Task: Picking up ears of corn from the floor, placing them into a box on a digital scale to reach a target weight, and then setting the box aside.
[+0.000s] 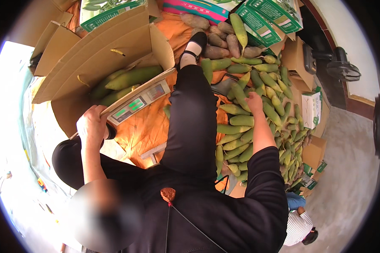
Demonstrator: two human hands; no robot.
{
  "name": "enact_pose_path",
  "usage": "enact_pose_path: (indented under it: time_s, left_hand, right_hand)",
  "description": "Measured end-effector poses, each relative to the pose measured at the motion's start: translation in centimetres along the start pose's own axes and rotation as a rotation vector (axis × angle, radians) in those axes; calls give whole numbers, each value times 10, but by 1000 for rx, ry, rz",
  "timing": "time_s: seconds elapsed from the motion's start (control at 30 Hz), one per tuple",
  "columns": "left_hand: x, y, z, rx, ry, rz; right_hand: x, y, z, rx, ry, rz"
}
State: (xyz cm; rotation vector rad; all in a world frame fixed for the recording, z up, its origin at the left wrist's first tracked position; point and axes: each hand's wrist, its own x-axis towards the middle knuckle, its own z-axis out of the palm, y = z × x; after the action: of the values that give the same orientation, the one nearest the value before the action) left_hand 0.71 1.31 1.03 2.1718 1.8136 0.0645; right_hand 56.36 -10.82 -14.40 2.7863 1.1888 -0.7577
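At the left, my left hand (pixel 92 123) has its fingers closed on the near edge of an open cardboard box (pixel 109 50). Inside the box lie several long green radishes (pixel 133 77). Against the box's near side is a digital scale's panel (pixel 135 106) with lit green figures. Over on the right, my right hand (pixel 254 102) reaches into a large pile of green radishes (pixel 240 139). Its fingers are curled at the side of one long green radish (pixel 240 97), their tips partly hidden.
Purplish, dirt-covered roots (pixel 215 51) lie beyond the pile. Printed green boxes (pixel 266 21) stand at the far side. Orange sheeting (pixel 135 137) covers the floor around my legs. A black fan (pixel 343 67) is at the far right. Another person (pixel 299 223) is at the lower right.
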Motion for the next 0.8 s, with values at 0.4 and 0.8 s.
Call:
enact_pose_path:
  time_s: [0.4, 0.8]
  left_hand:
    - [4, 8, -3, -51, 0, -57]
    - [10, 13, -4, -76, -10, -69]
  right_hand:
    - [59, -82, 25, -544, -184, -111]
    - [75, -80, 82, -809, -215, -234]
